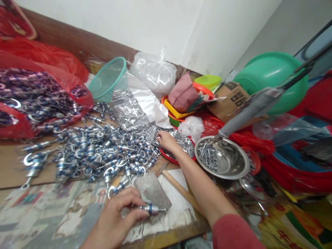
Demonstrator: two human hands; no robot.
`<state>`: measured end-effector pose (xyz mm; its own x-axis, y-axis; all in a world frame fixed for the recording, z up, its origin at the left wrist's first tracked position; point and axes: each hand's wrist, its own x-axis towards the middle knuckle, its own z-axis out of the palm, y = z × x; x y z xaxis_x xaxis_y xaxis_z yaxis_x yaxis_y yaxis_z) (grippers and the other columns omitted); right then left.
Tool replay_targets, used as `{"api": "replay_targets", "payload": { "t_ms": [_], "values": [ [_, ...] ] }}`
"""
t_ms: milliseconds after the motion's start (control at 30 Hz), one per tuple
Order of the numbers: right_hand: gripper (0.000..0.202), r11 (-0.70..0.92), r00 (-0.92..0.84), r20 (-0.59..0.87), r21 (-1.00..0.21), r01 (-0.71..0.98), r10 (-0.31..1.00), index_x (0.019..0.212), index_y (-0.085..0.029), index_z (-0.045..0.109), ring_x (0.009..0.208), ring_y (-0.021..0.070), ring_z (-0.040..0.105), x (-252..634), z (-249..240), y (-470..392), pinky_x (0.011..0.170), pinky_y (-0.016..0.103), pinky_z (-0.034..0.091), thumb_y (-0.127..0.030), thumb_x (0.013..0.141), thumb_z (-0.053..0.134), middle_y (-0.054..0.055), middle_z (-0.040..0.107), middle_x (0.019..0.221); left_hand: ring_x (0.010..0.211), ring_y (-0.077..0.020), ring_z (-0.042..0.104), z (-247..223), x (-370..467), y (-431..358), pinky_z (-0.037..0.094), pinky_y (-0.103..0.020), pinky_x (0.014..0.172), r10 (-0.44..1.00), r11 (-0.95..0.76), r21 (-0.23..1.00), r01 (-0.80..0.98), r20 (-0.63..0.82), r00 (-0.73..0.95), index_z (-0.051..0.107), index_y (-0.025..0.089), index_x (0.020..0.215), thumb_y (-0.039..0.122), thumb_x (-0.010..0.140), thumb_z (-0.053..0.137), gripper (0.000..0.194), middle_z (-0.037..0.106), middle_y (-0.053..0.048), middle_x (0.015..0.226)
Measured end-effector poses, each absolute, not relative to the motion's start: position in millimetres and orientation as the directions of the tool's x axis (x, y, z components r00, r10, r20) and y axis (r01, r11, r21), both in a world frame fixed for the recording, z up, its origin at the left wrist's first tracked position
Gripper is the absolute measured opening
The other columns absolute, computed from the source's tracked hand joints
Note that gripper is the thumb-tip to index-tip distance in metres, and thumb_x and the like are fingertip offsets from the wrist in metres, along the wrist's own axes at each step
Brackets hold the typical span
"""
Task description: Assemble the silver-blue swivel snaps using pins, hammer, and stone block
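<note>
Head view: left fingers (137, 211) pinch swivel (153, 209)

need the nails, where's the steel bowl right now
In the head view, the steel bowl sits right of centre, just right of the right hand.

Even, bright indoor light, soft shadows. Glare on steel bowl (220, 157) and plastic bag (154, 71). Edges stretched and blurred, worst far left and right.

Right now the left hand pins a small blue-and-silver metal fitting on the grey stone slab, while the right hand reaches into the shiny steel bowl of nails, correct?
Not quite. The head view shows the right hand in the red tray of small silver parts, beside the shiny steel bowl of nails. The left hand does pin the blue-and-silver metal fitting on the grey stone slab.
</note>
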<state>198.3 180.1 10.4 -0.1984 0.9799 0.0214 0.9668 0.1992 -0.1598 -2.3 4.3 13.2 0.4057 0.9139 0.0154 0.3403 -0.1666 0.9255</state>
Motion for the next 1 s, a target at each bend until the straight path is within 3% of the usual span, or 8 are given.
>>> {"api": "replay_targets", "payload": {
  "t_ms": [133,367,800,1000],
  "values": [
    [0.026,0.192,-0.196,-0.041,-0.082,0.978,0.980,0.108,-0.016,0.052,0.092,0.0180,0.055,213.1,20.6,178.5,0.078,0.037,0.047,-0.029,0.086,0.049,0.007,0.054,0.109,0.067,-0.0166,0.060,13.1,-2.3,4.3,0.044,-0.024,0.062,0.917,-0.160,0.924,0.348,0.009,0.398,0.067,0.019,0.063,0.024,0.068,0.061,0.009,0.063,-0.002,0.067],
    [0.024,0.070,-0.068,-0.061,0.036,0.997,0.996,0.107,-0.015,0.052,0.093,0.0178,0.055,283.9,29.3,159.6,0.078,0.037,0.047,-0.027,0.086,0.048,0.007,0.054,0.108,0.065,-0.0164,0.059,9.4,-4.0,5.1,0.044,-0.025,0.061,0.900,-0.161,0.933,0.322,0.005,0.435,0.066,0.019,0.061,0.025,0.069,0.060,0.012,0.062,-0.001,0.066],
    [0.028,0.029,-0.029,0.003,0.081,0.996,1.000,0.110,-0.017,0.050,0.093,0.0179,0.055,282.2,11.4,161.9,0.077,0.038,0.047,-0.030,0.086,0.049,0.007,0.053,0.111,0.066,-0.0169,0.060,13.0,-2.3,4.2,0.044,-0.025,0.062,0.906,-0.176,0.915,0.363,0.006,0.424,0.066,0.018,0.061,0.026,0.068,0.060,0.012,0.063,-0.002,0.067],
    [0.020,-0.051,0.045,0.078,0.076,0.996,0.996,0.091,-0.016,0.061,0.094,0.0170,0.054,293.2,30.0,138.3,0.080,0.025,0.040,-0.018,0.087,0.041,0.007,0.059,0.094,0.066,-0.0169,0.060,12.7,-2.8,4.4,0.045,-0.024,0.062,0.908,-0.191,0.912,0.362,0.024,0.419,0.067,0.019,0.060,0.026,0.068,0.061,0.011,0.064,-0.002,0.066]
  ]
}}
